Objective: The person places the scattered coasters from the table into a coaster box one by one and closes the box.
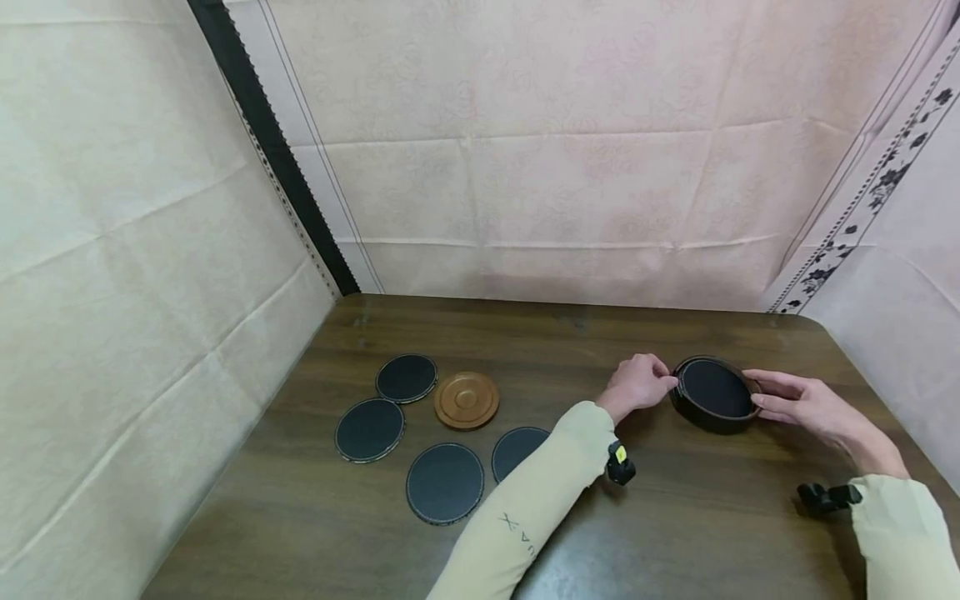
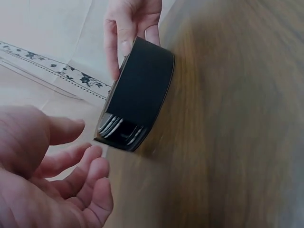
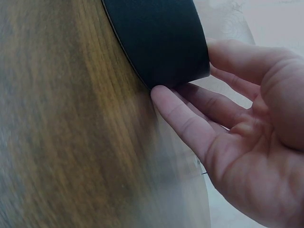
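Note:
A round black coaster holder (image 1: 716, 392) sits at the right of the table. The left wrist view shows a gap in its dark side wall (image 2: 142, 80), with pale-edged stacked coasters (image 2: 110, 126) inside. My right hand (image 1: 813, 408) grips the holder from its right side, thumb and fingers on the wall and edges, as the right wrist view also shows. Close to the gap is my left hand (image 1: 640, 385), fingers loosely bent and thumb apart from them, with nothing visible between them.
Left of my arms lie several round black coasters (image 1: 445, 483), one (image 1: 520, 450) partly behind my left sleeve. Among them is a brown round disc (image 1: 467, 401) with raised rings. Pale cloth (image 1: 525, 167) hangs around the wooden table (image 1: 675, 517).

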`<move>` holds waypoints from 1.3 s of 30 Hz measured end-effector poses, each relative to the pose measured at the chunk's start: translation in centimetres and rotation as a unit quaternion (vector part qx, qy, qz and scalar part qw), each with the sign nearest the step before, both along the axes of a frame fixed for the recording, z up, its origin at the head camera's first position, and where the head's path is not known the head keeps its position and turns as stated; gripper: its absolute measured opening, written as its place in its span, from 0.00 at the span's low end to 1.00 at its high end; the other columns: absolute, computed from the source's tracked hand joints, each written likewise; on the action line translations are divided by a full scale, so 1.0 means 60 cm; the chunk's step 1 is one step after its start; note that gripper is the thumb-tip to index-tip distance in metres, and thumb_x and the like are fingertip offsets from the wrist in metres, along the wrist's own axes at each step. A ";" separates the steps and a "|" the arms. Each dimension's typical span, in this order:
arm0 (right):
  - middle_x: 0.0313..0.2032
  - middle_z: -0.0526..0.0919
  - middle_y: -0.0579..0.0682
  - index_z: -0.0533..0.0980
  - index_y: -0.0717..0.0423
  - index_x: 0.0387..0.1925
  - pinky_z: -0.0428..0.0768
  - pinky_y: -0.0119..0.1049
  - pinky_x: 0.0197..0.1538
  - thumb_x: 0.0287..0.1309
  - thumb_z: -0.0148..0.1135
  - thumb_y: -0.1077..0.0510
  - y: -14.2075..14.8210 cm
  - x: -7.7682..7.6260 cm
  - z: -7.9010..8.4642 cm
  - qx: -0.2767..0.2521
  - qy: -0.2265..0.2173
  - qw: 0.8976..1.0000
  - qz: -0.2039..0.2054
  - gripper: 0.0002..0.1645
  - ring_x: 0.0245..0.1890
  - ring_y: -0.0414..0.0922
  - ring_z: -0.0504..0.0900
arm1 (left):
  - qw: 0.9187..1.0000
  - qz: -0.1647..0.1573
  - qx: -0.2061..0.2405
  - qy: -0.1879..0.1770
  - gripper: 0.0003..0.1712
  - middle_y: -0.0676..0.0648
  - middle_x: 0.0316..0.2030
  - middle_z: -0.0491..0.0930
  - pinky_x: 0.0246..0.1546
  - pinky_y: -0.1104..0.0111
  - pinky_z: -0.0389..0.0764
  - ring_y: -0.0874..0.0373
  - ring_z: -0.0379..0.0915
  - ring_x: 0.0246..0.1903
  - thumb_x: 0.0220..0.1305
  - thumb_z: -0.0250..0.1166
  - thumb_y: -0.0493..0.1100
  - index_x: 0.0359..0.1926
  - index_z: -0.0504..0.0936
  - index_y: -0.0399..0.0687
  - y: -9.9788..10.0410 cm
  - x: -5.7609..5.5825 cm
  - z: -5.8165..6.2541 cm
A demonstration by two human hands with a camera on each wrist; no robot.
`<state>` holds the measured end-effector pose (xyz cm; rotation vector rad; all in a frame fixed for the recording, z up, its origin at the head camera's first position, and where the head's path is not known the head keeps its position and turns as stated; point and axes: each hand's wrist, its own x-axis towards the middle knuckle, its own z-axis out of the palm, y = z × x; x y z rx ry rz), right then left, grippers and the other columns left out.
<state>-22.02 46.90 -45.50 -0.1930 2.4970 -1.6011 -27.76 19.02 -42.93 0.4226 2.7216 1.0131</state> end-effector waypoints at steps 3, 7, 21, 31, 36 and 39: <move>0.49 0.75 0.19 0.60 0.66 0.70 0.84 0.32 0.45 0.66 0.60 0.62 0.003 0.000 -0.001 -0.007 0.001 1.000 0.000 0.35 0.45 0.29 0.83 | 0.999 -0.037 -0.007 0.002 0.12 0.60 0.42 0.82 0.40 0.73 0.76 0.66 0.76 0.40 0.65 0.64 0.55 0.45 0.82 0.59 -0.018 0.002 0.008; 0.49 0.76 0.20 0.61 0.65 0.69 0.84 0.32 0.45 0.66 0.59 0.63 0.006 0.002 -0.001 -0.015 0.003 1.000 0.001 0.33 0.45 0.29 0.83 | 0.997 -0.070 -0.008 0.010 0.14 0.59 0.44 0.82 0.41 0.73 0.76 0.66 0.77 0.42 0.67 0.62 0.55 0.50 0.80 0.58 -0.041 0.003 0.019; 0.49 0.75 0.19 0.59 0.68 0.70 0.84 0.32 0.45 0.66 0.60 0.61 0.002 0.004 0.001 -0.005 -0.003 1.000 -0.006 0.36 0.46 0.29 0.83 | 0.994 -0.111 -0.007 0.018 0.17 0.57 0.41 0.81 0.43 0.69 0.77 0.66 0.75 0.38 0.68 0.62 0.55 0.54 0.76 0.58 -0.108 0.021 0.035; 0.48 0.73 0.18 0.57 0.69 0.70 0.84 0.32 0.46 0.66 0.61 0.59 -0.004 0.001 -0.003 0.005 -0.010 1.000 -0.012 0.38 0.46 0.28 0.82 | 0.984 -0.148 -0.082 0.064 0.19 0.59 0.37 0.79 0.37 0.75 0.74 0.68 0.72 0.33 0.68 0.62 0.55 0.56 0.75 0.57 -0.143 0.038 0.031; 0.48 0.74 0.18 0.58 0.69 0.69 0.84 0.31 0.44 0.66 0.61 0.60 -0.004 0.001 -0.003 0.004 -0.001 1.000 -0.011 0.37 0.46 0.27 0.82 | 0.975 -0.169 -0.121 0.083 0.21 0.57 0.40 0.77 0.37 0.76 0.73 0.66 0.69 0.35 0.68 0.61 0.56 0.58 0.74 0.56 -0.170 0.043 0.024; 0.49 0.73 0.18 0.58 0.69 0.70 0.84 0.31 0.45 0.66 0.61 0.58 -0.003 0.004 -0.002 0.009 -0.005 1.000 -0.010 0.38 0.46 0.27 0.82 | 0.969 -0.183 -0.145 0.077 0.22 0.55 0.47 0.77 0.42 0.74 0.75 0.65 0.70 0.40 0.68 0.61 0.56 0.59 0.74 0.57 -0.187 0.048 0.021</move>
